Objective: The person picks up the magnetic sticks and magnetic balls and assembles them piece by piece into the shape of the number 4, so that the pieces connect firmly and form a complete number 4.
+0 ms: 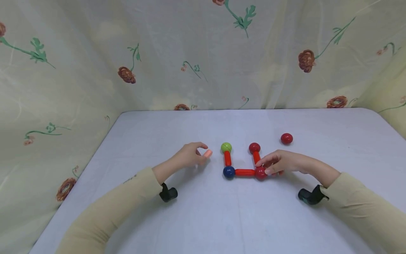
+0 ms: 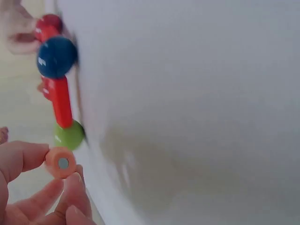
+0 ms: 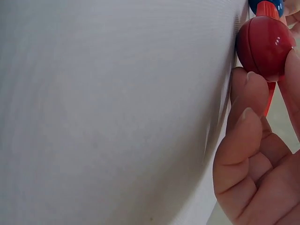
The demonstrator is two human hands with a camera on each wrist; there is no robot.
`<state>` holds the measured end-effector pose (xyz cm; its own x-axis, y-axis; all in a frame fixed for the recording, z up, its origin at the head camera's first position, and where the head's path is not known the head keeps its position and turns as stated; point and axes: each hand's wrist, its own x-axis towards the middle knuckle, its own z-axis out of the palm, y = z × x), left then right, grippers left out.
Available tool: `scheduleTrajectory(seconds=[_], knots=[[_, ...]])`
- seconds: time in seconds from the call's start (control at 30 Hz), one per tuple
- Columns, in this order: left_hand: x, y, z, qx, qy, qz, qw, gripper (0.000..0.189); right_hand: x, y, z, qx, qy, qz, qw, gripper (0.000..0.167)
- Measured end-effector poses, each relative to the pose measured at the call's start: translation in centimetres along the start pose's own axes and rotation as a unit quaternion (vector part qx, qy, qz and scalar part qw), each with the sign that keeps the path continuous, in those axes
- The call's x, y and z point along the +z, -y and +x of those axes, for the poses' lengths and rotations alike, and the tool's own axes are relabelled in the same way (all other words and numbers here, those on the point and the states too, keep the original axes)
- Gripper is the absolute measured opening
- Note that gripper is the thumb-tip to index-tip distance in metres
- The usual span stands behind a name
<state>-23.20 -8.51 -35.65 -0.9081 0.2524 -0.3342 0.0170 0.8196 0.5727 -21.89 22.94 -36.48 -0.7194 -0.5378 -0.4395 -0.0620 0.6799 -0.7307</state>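
My left hand (image 1: 193,154) pinches a short orange magnetic rod (image 2: 60,162) between thumb and fingers, its round metal end facing the left wrist camera. To its right, a U-shaped chain of balls and rods lies on the table. A green ball (image 1: 226,147) joins a red rod (image 1: 227,158), which meets a dark blue ball (image 1: 229,172). From there another red rod runs right to a red corner ball (image 3: 265,47). My right hand (image 1: 280,163) grips that corner ball with thumb and fingertips. Beyond it, a third red rod leads up to a far red ball (image 1: 254,147).
A loose red ball (image 1: 287,138) sits farther back, right of the chain. The white-covered table (image 1: 196,218) ends at a flower-printed curtain (image 1: 177,53) behind and at the sides. Black wrist cameras hang under both sleeves.
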Motion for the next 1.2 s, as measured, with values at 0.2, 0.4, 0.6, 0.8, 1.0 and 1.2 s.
scheduleTrajectory(seconds=[0.2, 0.4, 0.6, 0.8, 1.0, 1.2], knots=[[0.4, -0.9, -1.9, 0.049, 0.001, -0.056, 0.9972, 0.042, 0.0, 0.0, 0.0, 0.001, -0.003, 0.000, 1.0000, 0.043], [1.7, -1.9, -3.4, 0.091, 0.024, -0.122, 0.9881, 0.040, 0.0, 0.0, 0.0, -0.001, -0.005, -0.004, 1.0000, 0.042], [3.9, -2.9, -4.1, 0.101, 0.049, -0.180, 0.9773, 0.036, 0.1, 0.0, 0.0, 0.004, -0.006, -0.008, 0.9999, 0.042], [6.0, -4.3, -4.5, 0.118, 0.061, -0.194, 0.9720, 0.035, 0.0, 0.1, 0.1, 0.008, -0.005, -0.007, 0.9999, 0.043], [7.8, -5.6, -4.3, 0.113, 0.069, -0.190, 0.9729, 0.036, 0.0, 0.1, 0.0, 0.007, -0.006, -0.002, 1.0000, 0.042], [9.0, -6.7, -3.7, 0.093, 0.092, -0.190, 0.9730, 0.034, 0.1, 0.1, -0.1, 0.001, -0.004, 0.000, 1.0000, 0.041]])
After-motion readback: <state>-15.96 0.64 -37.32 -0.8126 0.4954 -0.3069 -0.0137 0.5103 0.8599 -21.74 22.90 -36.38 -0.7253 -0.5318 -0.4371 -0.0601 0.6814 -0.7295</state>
